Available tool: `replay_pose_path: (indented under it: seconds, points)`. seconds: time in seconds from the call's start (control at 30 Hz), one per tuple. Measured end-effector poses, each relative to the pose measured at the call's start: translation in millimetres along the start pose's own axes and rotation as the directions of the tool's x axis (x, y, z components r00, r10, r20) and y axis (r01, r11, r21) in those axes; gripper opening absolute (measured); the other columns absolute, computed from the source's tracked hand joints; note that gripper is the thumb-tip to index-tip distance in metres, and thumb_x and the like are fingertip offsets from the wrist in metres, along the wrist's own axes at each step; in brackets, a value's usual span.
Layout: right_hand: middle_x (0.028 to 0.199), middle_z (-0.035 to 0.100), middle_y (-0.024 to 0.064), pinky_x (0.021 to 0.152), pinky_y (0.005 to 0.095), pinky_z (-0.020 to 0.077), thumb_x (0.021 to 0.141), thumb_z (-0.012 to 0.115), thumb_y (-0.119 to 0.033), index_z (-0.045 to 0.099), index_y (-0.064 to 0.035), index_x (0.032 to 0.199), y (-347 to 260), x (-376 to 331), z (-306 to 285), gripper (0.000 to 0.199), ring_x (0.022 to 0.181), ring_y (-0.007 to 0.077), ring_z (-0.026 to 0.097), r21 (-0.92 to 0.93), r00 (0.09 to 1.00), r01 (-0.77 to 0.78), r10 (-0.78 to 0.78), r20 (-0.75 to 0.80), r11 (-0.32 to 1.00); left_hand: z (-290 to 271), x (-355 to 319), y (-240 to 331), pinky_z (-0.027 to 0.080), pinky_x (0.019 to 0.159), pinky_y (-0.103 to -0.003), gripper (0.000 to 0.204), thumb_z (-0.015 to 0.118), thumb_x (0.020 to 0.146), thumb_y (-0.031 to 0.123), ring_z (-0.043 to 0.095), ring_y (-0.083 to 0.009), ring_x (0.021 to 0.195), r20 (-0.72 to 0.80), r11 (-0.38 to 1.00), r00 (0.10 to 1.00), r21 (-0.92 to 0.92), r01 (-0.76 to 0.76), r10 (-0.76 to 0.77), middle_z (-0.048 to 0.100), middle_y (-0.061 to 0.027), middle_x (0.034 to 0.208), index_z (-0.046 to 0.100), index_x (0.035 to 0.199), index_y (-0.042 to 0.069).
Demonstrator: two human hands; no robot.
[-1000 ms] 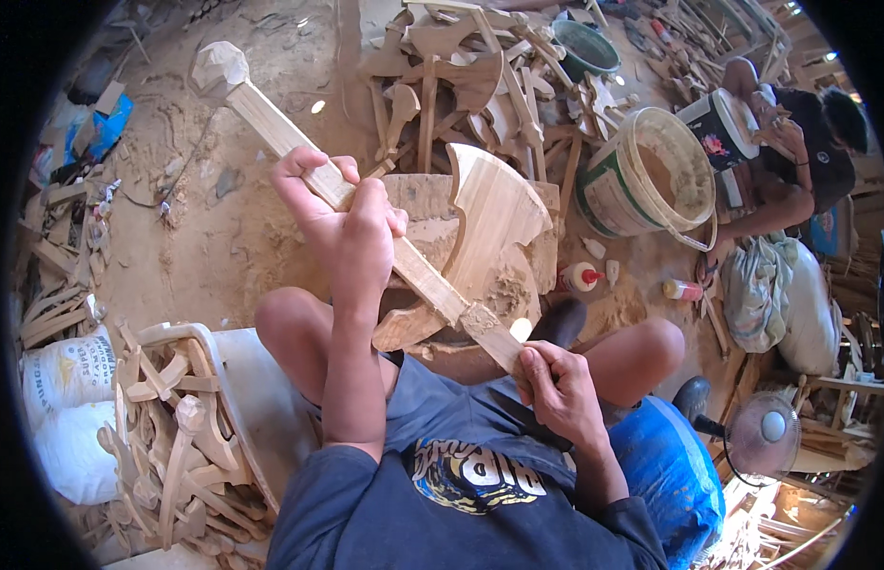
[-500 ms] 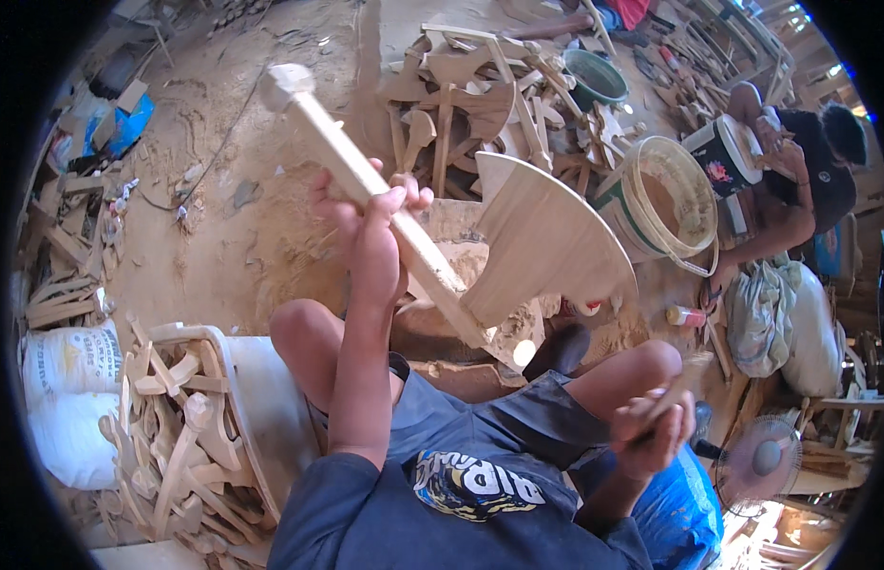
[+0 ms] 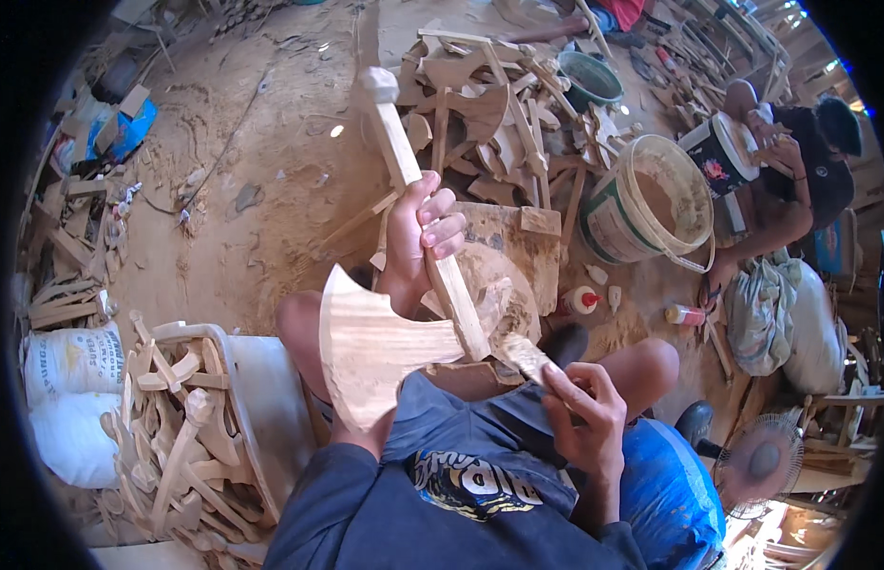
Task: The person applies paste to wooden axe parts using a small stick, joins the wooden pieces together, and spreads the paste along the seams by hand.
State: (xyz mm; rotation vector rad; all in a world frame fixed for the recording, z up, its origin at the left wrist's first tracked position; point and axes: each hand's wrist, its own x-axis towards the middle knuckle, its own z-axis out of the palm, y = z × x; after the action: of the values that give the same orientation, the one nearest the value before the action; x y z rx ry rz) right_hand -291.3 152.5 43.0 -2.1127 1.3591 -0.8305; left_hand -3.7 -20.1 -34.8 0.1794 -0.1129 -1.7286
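A pale wooden axe (image 3: 375, 347) is held up in front of me, its handle slanting from upper left to lower right. My left hand (image 3: 419, 233) is wrapped round the middle of that handle. The broad curved blade now points left, over my left forearm. In my right hand (image 3: 590, 418) I grip a small flat tool, seemingly a brush (image 3: 523, 357), between thumb and fingers. Its pale, crusted end is just right of the handle's lower end; whether they touch I cannot tell. Behind the axe, a wooden block (image 3: 537, 256) lies on the ground between my legs.
A putty-smeared bucket (image 3: 613, 223) stands to the right, near a seated co-worker (image 3: 812, 161). A red-capped bottle (image 3: 581, 300) is by my feet. Wooden pieces (image 3: 480, 104) are piled ahead. More fill a white container (image 3: 271, 408) at left. A fan (image 3: 763, 465) stands at right.
The axe has been turned over: its blade swung from the right side to the left, and the handle stands steeper. My right hand has moved left and inward with the brush-like tool, close to the axe.
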Motion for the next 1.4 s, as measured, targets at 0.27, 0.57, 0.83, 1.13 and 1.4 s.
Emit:
replay_pose_path:
  seconds: [0.27,0.57,0.83,1.13,1.4]
  points:
    - [0.102,0.068,0.0093,0.068,0.0373,0.0602,0.087,0.088,-0.012,0.080,-0.0142,0.123,-14,10,31,0.037,0.086,0.0245,0.071,-0.115,0.999,0.038,-0.039,-0.005,0.993,20,-18,10,0.037,0.034,-0.026,0.016,0.049,0.117,0.025,0.035,-0.0055,0.039,0.215,0.995,0.976,0.087,-0.047,0.027,0.034,0.0077,0.063,0.051,0.102,0.021]
    - [0.105,0.067,0.0112,0.064,0.0354,0.0582,0.085,0.088,-0.010,0.073,-0.0098,0.134,-24,5,55,0.051,0.084,0.0245,0.069,-0.183,0.986,0.163,-0.164,0.011,0.970,22,-25,22,0.035,0.033,-0.025,0.016,0.047,0.118,0.024,0.036,-0.0051,0.039,0.274,0.991,0.959,0.091,-0.101,0.072,0.034,0.0075,0.062,0.050,0.102,0.021]
    - [0.105,0.070,0.0147,0.069,0.0386,0.0584,0.086,0.085,-0.002,0.075,-0.0031,0.126,-53,10,32,0.041,0.084,0.0279,0.070,-0.233,0.995,0.058,-0.038,0.088,0.971,23,-31,21,0.033,0.032,-0.024,0.018,0.047,0.118,0.023,0.036,-0.0051,0.038,0.210,0.987,0.974,0.114,-0.109,0.083,0.034,0.0081,0.062,0.048,0.100,0.021]
    - [0.106,0.068,0.0102,0.063,0.0350,0.0572,0.085,0.087,-0.012,0.072,-0.0105,0.135,-35,7,55,0.052,0.081,0.0244,0.069,-0.259,0.988,0.152,-0.146,0.045,0.954,31,-32,20,0.032,0.032,-0.024,0.019,0.050,0.117,0.024,0.035,-0.0048,0.038,0.176,0.971,0.978,0.194,-0.142,0.108,0.034,0.0082,0.061,0.048,0.098,0.021]
    - [0.100,0.071,0.0147,0.068,0.0384,0.0582,0.085,0.085,-0.001,0.078,-0.0028,0.120,-39,6,38,0.036,0.080,0.0294,0.071,-0.124,0.997,0.072,-0.069,0.030,0.990,29,-37,29,0.033,0.032,-0.024,0.016,0.047,0.117,0.023,0.034,-0.0053,0.039,0.197,0.981,0.976,0.154,-0.119,0.088,0.035,0.0078,0.063,0.050,0.102,0.020]
